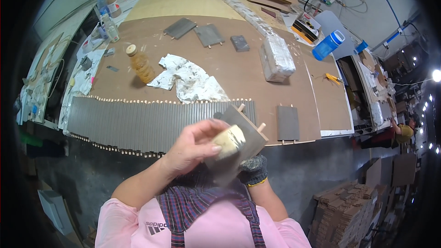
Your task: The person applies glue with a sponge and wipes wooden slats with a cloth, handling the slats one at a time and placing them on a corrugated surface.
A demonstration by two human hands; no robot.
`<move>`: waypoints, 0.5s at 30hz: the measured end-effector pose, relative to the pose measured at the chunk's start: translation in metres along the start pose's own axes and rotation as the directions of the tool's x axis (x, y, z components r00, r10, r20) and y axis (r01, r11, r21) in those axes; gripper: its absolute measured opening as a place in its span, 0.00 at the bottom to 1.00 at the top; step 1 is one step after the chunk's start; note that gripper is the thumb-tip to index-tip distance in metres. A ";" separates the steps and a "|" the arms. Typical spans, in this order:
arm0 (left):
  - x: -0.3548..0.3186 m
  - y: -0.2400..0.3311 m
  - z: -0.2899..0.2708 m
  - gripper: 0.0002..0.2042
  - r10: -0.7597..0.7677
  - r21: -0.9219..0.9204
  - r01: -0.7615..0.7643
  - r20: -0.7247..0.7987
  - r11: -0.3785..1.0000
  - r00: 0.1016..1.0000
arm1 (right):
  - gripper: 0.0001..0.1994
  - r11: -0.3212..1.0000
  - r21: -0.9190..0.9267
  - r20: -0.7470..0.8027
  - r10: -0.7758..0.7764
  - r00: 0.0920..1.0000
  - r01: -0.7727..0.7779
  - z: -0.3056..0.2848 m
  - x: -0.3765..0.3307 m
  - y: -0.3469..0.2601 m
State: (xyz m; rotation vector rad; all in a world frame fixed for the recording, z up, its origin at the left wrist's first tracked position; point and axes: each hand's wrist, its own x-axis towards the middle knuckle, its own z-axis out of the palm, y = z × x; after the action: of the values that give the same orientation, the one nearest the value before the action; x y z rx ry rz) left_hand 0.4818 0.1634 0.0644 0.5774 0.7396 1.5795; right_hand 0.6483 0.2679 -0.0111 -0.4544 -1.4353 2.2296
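Note:
Between the fingers and thumb of my bare left hand (189, 144) is a pale yellow sponge block (229, 141) with dark smears, held close over a grey panel (251, 134). My right hand (254, 169), in a dark knitted glove with a yellow cuff edge, grips that panel from its lower right side; its fingertips are partly hidden. The panel is tilted, its lower part blurred, and two wooden dowels stick out of its upper right edge. Along the table's near edge stands a long row of grey panels (128, 123) on edge, with dowel ends showing.
Beyond the row lie a stained white rag (188, 76) and a bottle of amber liquid (141, 66). Loose grey panels (209, 35) and a small dark block (240, 43) lie farther back. Rightward are a wrapped bundle (277, 59), another panel (288, 124) and a blue bottle (328, 46).

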 end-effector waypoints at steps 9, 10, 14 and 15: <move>0.022 0.009 0.032 0.22 0.550 0.860 -0.457 0.275 0.225 0.789 | 0.35 0.997 0.068 0.136 0.020 0.990 -0.030 -0.029 0.024 0.017; 0.024 0.008 0.034 0.22 0.551 0.850 -0.495 0.329 0.181 0.767 | 0.39 0.950 0.301 0.154 0.042 0.987 -0.087 -0.029 0.022 0.015; 0.032 0.005 0.035 0.23 0.568 0.861 -0.508 0.405 0.026 0.716 | 0.33 0.925 0.346 0.157 0.111 0.981 -0.160 -0.022 0.018 0.012; 0.032 0.005 0.035 0.23 0.567 0.904 -0.427 0.361 -0.017 0.741 | 0.29 0.995 0.099 0.116 -0.022 0.993 0.011 -0.018 0.019 0.014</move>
State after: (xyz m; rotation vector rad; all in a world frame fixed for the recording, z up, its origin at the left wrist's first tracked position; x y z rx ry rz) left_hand 0.4990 0.1996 0.0900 1.9526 1.8475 1.5925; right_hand 0.6386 0.2869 -0.0319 -0.2826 -1.3738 2.3348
